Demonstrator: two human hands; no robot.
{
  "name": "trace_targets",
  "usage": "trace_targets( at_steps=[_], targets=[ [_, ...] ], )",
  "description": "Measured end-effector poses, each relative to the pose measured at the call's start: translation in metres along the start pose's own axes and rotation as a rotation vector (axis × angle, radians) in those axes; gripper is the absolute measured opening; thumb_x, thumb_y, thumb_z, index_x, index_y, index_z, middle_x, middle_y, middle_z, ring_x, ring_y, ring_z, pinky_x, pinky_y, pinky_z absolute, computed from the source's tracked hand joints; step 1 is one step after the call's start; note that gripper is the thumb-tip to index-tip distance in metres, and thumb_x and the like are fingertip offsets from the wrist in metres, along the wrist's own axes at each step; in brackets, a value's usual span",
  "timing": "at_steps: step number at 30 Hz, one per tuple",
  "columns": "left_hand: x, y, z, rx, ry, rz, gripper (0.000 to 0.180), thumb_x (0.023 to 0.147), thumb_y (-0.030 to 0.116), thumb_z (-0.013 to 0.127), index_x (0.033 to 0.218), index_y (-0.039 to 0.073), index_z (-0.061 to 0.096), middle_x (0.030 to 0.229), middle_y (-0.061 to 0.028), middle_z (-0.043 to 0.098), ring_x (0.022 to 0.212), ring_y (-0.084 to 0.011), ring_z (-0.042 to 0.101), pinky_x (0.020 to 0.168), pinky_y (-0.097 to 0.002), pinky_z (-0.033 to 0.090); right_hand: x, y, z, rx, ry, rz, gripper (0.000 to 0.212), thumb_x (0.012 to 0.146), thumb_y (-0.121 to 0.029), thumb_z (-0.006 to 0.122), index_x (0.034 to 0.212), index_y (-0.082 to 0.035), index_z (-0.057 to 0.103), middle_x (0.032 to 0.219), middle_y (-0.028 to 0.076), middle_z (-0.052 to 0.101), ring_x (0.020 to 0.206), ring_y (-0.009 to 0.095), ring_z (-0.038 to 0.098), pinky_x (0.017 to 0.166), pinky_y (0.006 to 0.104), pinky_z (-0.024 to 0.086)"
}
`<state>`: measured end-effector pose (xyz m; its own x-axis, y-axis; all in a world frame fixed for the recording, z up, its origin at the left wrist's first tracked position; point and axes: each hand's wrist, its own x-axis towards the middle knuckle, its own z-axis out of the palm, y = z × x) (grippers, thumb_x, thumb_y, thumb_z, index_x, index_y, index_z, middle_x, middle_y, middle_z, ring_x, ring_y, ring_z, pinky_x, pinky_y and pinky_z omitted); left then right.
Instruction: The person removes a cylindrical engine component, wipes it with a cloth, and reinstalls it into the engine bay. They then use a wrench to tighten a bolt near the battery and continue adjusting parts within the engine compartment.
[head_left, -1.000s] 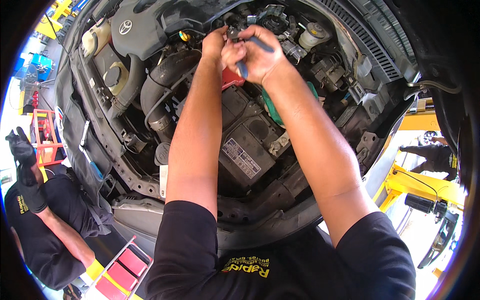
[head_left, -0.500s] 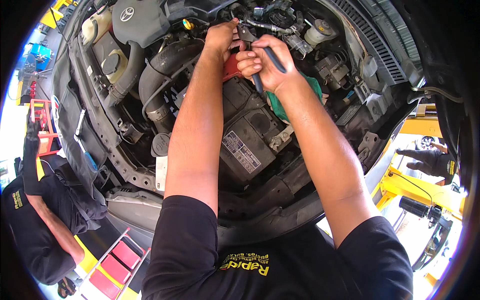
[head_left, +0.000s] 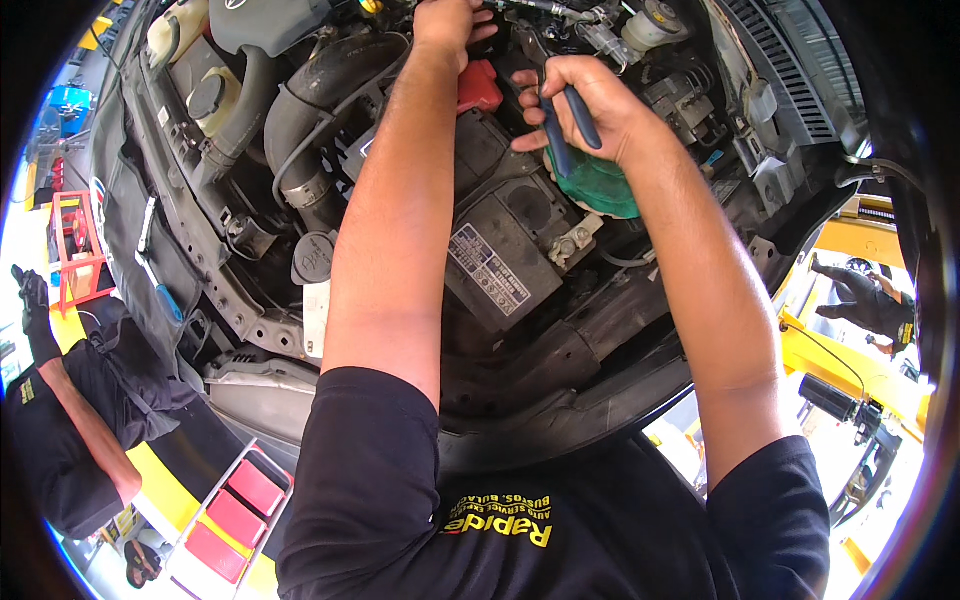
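Observation:
My right hand (head_left: 590, 100) is closed on a pair of pliers (head_left: 556, 130) with dark blue handles. Their handles are spread, some fingers stretch loosely beside them, and the grey jaws point up toward the hoses at the back of the engine bay. At the top edge, my left hand (head_left: 446, 30) reaches among the engine parts, its visible fingers apart and pointing right; part of it is cut off. A red terminal cover (head_left: 480, 86) lies between the hands, at the far end of the car battery (head_left: 505, 262). Below my right hand is a green cloth (head_left: 600, 188).
A thick black intake hose (head_left: 300, 120) curves left of my left forearm. A ratchet-like tool with a blue handle (head_left: 168, 300) lies on the fender cover. A brake fluid reservoir (head_left: 655, 25) stands at the upper right. Another person (head_left: 90, 420) is at the left, near a red step ladder (head_left: 235, 520).
My right hand and the pliers have moved right and down, away from my left hand, and the handles have spread. My left hand has shifted up in the picture. The view has shifted slightly.

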<state>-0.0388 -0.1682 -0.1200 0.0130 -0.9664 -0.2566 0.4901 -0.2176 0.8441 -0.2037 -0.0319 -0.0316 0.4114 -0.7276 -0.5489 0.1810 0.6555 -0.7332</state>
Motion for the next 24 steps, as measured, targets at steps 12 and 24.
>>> trace_targets(
  at_steps=[12, 24],
  targets=[
    [-0.003, -0.004, 0.018, -0.037, -0.087, 0.075, 0.024, 0.095, 0.002, 0.042, 0.107, 0.003, 0.064, 0.098, -0.0122, 0.068, 0.077, -0.0243, 0.067, 0.061, -0.0337, 0.057, 0.003, -0.044, -0.002, -0.151, -0.223, 0.066, 0.082, 0.076, -0.027, 0.052, 0.144, 0.013, 0.03, 0.15, 0.039, 0.034, 0.142, 0.048, 0.038, 0.098, 0.0733, 0.043],
    [0.045, -0.021, 0.001, 0.965, -0.339, 0.353, 0.026, 0.097, 0.024, 0.056, 0.118, 0.012, 0.066, 0.104, -0.0057, 0.071, 0.099, -0.021, 0.067, 0.078, -0.0367, 0.056, 0.015, -0.078, 0.017, -0.091, -0.307, 0.263, 0.087, 0.063, -0.023, 0.053, 0.143, 0.009, 0.042, 0.143, 0.036, 0.045, 0.135, 0.053, 0.042, 0.1, 0.0803, 0.033]
  ],
)
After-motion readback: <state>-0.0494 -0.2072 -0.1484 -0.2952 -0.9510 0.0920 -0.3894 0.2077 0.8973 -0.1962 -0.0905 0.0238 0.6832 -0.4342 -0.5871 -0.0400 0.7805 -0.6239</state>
